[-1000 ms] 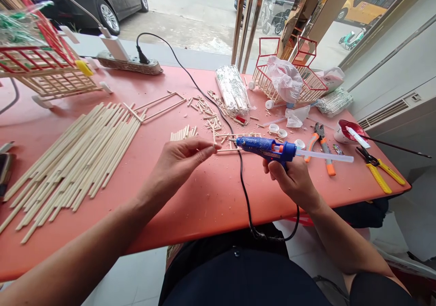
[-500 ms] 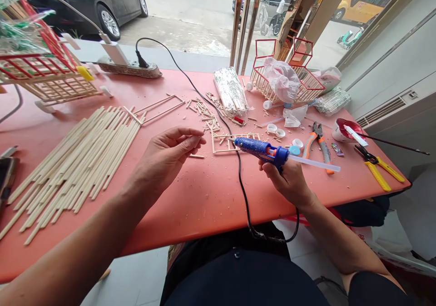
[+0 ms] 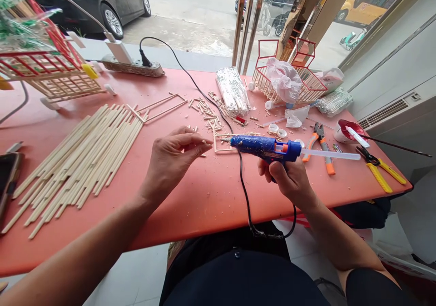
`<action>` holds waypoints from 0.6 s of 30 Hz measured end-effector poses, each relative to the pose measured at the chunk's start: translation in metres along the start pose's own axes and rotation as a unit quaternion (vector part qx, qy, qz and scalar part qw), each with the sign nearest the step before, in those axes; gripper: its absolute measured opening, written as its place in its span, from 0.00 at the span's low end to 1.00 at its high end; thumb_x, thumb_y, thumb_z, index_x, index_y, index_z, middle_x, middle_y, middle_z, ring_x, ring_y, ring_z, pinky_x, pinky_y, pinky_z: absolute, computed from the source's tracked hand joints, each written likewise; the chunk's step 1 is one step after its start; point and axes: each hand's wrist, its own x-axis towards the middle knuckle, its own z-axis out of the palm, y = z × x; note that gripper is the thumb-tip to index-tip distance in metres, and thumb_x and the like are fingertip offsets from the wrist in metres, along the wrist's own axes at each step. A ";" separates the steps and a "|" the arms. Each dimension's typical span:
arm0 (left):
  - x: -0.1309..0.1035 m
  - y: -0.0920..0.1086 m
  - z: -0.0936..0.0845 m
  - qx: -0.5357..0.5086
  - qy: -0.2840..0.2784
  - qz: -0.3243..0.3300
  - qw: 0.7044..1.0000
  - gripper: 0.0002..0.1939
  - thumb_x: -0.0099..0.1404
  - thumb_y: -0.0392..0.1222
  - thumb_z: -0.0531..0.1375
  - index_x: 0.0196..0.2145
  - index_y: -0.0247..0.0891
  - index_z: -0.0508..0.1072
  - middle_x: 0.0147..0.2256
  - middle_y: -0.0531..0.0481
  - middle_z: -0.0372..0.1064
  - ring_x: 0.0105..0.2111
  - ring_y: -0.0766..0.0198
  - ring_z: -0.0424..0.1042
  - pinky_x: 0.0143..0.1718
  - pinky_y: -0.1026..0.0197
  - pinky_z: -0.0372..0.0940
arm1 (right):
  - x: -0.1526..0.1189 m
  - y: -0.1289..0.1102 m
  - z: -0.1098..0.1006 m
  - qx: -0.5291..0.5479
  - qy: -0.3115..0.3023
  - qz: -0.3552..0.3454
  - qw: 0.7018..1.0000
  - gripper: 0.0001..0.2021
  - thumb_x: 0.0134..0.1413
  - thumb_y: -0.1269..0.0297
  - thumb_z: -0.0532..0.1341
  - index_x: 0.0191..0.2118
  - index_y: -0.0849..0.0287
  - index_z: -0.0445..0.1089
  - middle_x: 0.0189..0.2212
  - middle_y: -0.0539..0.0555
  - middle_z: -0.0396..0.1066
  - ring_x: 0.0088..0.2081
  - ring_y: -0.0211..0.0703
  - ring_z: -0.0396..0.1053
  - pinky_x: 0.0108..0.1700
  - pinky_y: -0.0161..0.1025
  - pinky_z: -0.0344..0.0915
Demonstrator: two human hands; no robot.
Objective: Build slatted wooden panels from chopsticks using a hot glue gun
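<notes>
My right hand (image 3: 289, 176) is wrapped round a blue hot glue gun (image 3: 262, 147), with a clear glue stick (image 3: 332, 154) jutting from its back. The metal nozzle points left, just short of my left fingertips. Thumb and fingers of my left hand (image 3: 173, 158) are pinched on a short wooden stick piece (image 3: 204, 142), of which only a tiny pale end shows. Beneath the gun lies a small ladder-like stick frame (image 3: 215, 141) on the pink table (image 3: 204, 201), partly hidden by the gun.
Long wooden sticks (image 3: 81, 156) lie at left beside an open stick frame (image 3: 165, 106). Cut stubs (image 3: 206, 112) and a wrapped stick bundle (image 3: 232, 91) sit mid-table. Pliers (image 3: 319, 142), yellow-handled cutters (image 3: 378, 165) and a stick-built cart (image 3: 262, 78) are at right. The gun's black cord (image 3: 242, 188) crosses the table.
The glue gun has swung more level, and its nozzle has come left, closer to my left fingertips. My left hand has turned slightly and shifted right, still pinching.
</notes>
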 end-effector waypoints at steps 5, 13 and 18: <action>-0.003 0.000 0.000 0.114 0.015 0.094 0.989 0.05 0.62 0.43 0.71 0.28 0.45 0.84 0.30 0.51 0.74 0.33 0.61 0.72 0.38 0.58 0.68 | 0.004 -0.007 0.006 0.042 -0.027 0.034 0.998 0.32 0.69 0.33 0.54 0.28 0.58 0.68 0.21 0.51 0.67 0.22 0.37 0.65 0.25 0.37 0.59; -0.004 -0.004 -0.001 0.176 0.023 0.153 0.972 0.08 0.65 0.44 0.71 0.27 0.46 0.82 0.29 0.51 0.74 0.34 0.58 0.72 0.38 0.56 0.65 | 0.005 -0.002 0.010 0.021 -0.034 0.022 0.999 0.31 0.72 0.36 0.54 0.26 0.58 0.65 0.19 0.49 0.64 0.21 0.35 0.62 0.26 0.37 0.56; -0.005 -0.003 -0.002 0.191 0.021 0.153 0.969 0.08 0.65 0.44 0.71 0.28 0.45 0.82 0.30 0.51 0.74 0.35 0.57 0.73 0.39 0.56 0.66 | 0.006 0.000 0.011 0.004 -0.036 0.018 0.999 0.31 0.73 0.37 0.53 0.25 0.57 0.65 0.18 0.49 0.64 0.21 0.35 0.63 0.26 0.37 0.57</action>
